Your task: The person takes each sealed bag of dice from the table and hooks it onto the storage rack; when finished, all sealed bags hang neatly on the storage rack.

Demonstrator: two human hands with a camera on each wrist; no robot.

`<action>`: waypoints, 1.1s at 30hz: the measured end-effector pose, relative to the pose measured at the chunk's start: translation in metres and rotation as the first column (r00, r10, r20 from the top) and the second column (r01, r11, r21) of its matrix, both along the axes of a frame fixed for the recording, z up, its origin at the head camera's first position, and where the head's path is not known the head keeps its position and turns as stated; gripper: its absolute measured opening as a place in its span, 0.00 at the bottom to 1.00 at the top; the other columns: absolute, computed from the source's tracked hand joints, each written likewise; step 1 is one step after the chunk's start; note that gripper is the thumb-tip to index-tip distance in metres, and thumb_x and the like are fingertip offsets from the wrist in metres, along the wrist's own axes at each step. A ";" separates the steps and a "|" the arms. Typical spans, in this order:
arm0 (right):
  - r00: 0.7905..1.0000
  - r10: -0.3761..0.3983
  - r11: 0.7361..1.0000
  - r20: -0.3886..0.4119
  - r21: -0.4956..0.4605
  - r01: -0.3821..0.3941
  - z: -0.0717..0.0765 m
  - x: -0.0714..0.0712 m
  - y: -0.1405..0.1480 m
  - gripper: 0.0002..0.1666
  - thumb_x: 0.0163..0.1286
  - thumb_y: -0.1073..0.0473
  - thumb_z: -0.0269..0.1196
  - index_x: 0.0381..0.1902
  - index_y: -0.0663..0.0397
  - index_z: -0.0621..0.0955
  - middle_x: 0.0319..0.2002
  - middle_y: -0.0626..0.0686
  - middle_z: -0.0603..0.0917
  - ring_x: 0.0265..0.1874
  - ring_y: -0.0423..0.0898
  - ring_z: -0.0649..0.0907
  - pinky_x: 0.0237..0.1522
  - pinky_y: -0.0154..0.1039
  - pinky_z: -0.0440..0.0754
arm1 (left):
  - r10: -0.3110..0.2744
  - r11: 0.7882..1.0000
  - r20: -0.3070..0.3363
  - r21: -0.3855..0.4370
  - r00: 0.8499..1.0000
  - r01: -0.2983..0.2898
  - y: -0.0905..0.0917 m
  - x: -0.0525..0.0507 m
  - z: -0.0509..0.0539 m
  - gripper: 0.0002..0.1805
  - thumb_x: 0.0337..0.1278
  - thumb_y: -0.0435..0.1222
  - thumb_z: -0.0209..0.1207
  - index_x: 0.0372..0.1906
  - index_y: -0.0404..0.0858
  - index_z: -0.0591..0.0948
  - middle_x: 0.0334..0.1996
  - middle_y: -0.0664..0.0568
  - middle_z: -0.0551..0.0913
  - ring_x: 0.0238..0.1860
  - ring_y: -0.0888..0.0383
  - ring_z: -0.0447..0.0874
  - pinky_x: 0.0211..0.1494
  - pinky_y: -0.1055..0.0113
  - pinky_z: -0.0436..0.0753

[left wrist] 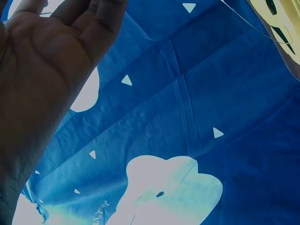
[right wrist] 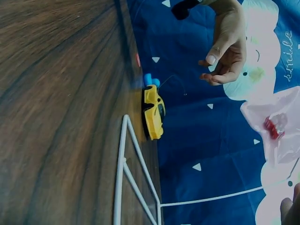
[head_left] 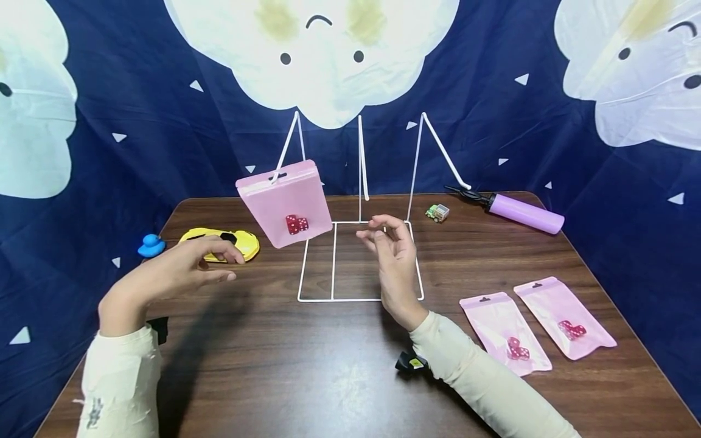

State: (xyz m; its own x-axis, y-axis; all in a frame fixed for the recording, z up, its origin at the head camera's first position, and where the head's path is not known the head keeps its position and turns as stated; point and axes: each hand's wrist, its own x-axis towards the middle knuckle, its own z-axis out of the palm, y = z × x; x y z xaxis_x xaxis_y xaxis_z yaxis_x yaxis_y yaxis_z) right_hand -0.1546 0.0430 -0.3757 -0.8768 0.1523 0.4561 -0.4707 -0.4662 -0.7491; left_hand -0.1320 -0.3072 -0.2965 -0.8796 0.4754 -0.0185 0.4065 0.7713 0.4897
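Observation:
A pink pouch (head_left: 285, 201) with red dice (head_left: 297, 224) showing through it hangs by its slotted top from the left hook of a white wire rack (head_left: 333, 261). To the pouch's lower left is my left hand (head_left: 183, 271), in the air with loosely bent fingers and nothing in them. My right hand (head_left: 397, 267) hovers over the rack's base, to the right of the pouch, also holding nothing; its fingers are lightly bent. In the right wrist view, the hanging pouch (right wrist: 281, 124) and the left hand (right wrist: 229, 49) are apart.
Two more pink pouches, a nearer one (head_left: 506, 331) and a farther one (head_left: 566, 316), lie at the right. A yellow toy car (head_left: 246, 243), a blue duck (head_left: 151, 245), a small toy truck (head_left: 437, 212) and a purple hand pump (head_left: 526, 213) stand toward the back.

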 end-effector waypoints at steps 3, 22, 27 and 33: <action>1.000 -0.004 1.000 0.007 0.013 0.004 -0.003 0.001 0.002 0.11 0.79 0.76 0.51 0.54 0.70 0.77 0.50 0.56 0.80 0.45 0.49 0.89 0.59 0.47 0.87 | -0.017 1.000 0.020 0.012 1.000 0.017 0.001 0.000 -0.001 0.13 0.66 0.34 0.74 0.52 0.42 0.87 0.45 0.60 0.86 0.46 0.57 0.81 0.52 0.66 0.84; 0.999 -0.047 0.999 -0.014 0.022 0.047 -0.009 -0.002 0.020 0.12 0.80 0.76 0.51 0.53 0.66 0.79 0.50 0.55 0.81 0.44 0.50 0.89 0.57 0.46 0.87 | -0.013 1.000 0.051 -0.002 0.999 0.013 0.005 -0.006 -0.001 0.15 0.65 0.35 0.75 0.54 0.39 0.87 0.48 0.55 0.87 0.48 0.55 0.83 0.52 0.65 0.85; 0.999 -0.039 0.999 -0.021 0.008 0.039 -0.009 -0.002 0.022 0.13 0.80 0.75 0.52 0.53 0.61 0.80 0.50 0.55 0.81 0.44 0.50 0.89 0.57 0.46 0.87 | -0.011 1.000 0.066 0.001 0.998 0.011 0.007 -0.005 -0.002 0.16 0.65 0.34 0.75 0.54 0.38 0.87 0.48 0.55 0.87 0.49 0.54 0.83 0.52 0.63 0.85; 0.999 -0.053 0.998 -0.001 0.015 0.053 -0.007 0.000 0.025 0.11 0.81 0.75 0.52 0.54 0.68 0.79 0.50 0.60 0.81 0.44 0.49 0.89 0.58 0.45 0.87 | -0.054 0.998 0.080 0.014 0.995 0.053 0.008 -0.008 -0.006 0.17 0.65 0.33 0.74 0.57 0.35 0.87 0.49 0.54 0.88 0.48 0.54 0.85 0.53 0.59 0.87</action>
State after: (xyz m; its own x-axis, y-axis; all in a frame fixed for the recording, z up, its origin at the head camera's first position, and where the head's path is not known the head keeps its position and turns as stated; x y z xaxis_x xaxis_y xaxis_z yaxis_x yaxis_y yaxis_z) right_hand -0.1551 0.0685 -0.3824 -0.8671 0.1921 0.4595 -0.4953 -0.4292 -0.7553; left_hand -0.1396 -0.2996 -0.3026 -0.8486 0.5226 -0.0821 0.4064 0.7435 0.5311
